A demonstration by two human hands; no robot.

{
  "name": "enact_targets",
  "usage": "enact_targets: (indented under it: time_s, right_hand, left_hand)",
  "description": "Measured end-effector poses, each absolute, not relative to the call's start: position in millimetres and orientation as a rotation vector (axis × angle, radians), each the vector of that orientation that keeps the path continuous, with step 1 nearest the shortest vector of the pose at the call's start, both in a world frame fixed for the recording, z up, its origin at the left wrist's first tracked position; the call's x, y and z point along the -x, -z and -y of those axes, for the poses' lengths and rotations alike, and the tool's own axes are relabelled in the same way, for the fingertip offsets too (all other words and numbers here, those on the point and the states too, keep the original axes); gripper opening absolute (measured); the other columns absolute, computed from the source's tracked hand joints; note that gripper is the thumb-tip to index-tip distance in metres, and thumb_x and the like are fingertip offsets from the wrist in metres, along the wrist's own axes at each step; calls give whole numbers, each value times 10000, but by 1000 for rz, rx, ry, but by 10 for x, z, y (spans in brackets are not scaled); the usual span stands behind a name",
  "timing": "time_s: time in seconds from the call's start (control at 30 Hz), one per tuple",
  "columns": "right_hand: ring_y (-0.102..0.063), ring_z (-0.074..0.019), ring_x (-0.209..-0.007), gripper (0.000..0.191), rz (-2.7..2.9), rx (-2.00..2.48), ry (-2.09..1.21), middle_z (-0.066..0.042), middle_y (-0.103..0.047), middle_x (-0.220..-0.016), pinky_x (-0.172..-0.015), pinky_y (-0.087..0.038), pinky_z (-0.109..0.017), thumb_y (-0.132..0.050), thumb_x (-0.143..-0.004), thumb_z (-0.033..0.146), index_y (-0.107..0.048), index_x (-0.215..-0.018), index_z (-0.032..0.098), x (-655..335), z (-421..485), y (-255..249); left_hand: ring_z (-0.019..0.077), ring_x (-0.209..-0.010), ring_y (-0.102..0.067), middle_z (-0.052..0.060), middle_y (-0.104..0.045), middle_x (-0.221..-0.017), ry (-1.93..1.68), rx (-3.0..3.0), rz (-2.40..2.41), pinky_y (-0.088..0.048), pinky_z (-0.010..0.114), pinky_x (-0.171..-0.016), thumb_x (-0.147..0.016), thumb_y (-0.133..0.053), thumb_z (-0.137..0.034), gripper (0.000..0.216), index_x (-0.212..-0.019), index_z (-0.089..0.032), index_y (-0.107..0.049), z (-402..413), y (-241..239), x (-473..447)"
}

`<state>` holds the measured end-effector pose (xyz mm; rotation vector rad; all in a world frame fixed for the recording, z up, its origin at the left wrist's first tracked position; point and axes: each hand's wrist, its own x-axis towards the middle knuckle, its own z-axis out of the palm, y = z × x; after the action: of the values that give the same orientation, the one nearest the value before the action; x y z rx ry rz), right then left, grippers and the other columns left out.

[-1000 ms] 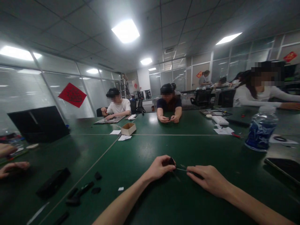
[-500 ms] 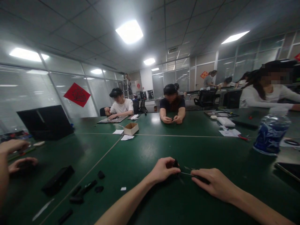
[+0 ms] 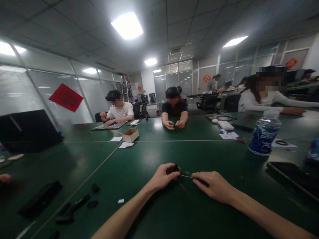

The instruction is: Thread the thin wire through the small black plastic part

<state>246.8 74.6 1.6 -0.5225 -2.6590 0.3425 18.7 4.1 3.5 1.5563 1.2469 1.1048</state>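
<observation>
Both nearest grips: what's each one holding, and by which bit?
The right grip holds a thin tool by its dark handle; the left grip pinches a small black piece, but which bit is unclear.

Hands [image 3: 163, 176] hold a black piece [image 3: 176, 168] and, apparently, a screwdriver [image 3: 203, 182].

Ceiling [image 3: 82, 20]: grey panel grid. Bright square light [image 3: 127, 25] overhead; smaller lit panels [image 3: 151, 62] recede beyond it. Air vent [image 3: 175, 50] toward far end. Left side: glazed partition [image 3: 42, 78], fine horizontal blinds [image 3: 11, 96] at nearest pane, red diamond-shaped poster [image 3: 66, 97] with dark markings. Far end: white column [image 3: 148, 81], stepladder [image 3: 129, 91] to its left. Black office chair [image 3: 208, 101] right of centre. Green table [image 3: 149, 156]: glossy, reflecting light, pale seams [image 3: 159, 141] across top.
</observation>
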Motion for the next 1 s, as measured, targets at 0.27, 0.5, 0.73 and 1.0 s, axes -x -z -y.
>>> enact_targets:
  time_s: [0.27,0.5,0.73,1.0]
  right_hand:
    - [-623,-162,-698,308,2658,484,-370,-60,-676,-835,-649,-495,-275,-385,-938,305,-642,-1041,169,-2483,-760,-8]
    - [-618,-167,-715,325,2672,443,-354,-69,-671,-845,-643,-486,-271,-367,-951,318,-639,-1060,178,-2498,-750,-40]
    - [-612,-164,-720,338,2664,462,-339,-68,-663,-867,-652,-489,-273,-346,-964,319,-612,-1113,172,-2516,-773,-10]
    - [-618,-171,-678,349,2549,463,-313,-68,-661,-810,-612,-491,-279,-342,-968,345,-623,-1076,170,-2497,-791,61]
  left_hand:
    - [143,-727,-544,28,-610,-820,-1115,-1580,-1255,-447,280,-716,-790,-631,-360,276,-952,-137,-630,-55,-13,-174]
    - [151,-751,-553,32,-619,-842,-1085,-1622,-1273,-448,273,-718,-819,-593,-343,236,-942,-144,-625,-39,-35,-173]
    - [138,-714,-538,25,-614,-801,-1089,-1660,-1274,-435,253,-693,-830,-576,-343,223,-905,-140,-626,-27,-97,-199]
    - [147,-703,-550,23,-624,-759,-1082,-1636,-1294,-426,266,-693,-836,-553,-383,265,-868,-133,-634,-6,-164,-227]
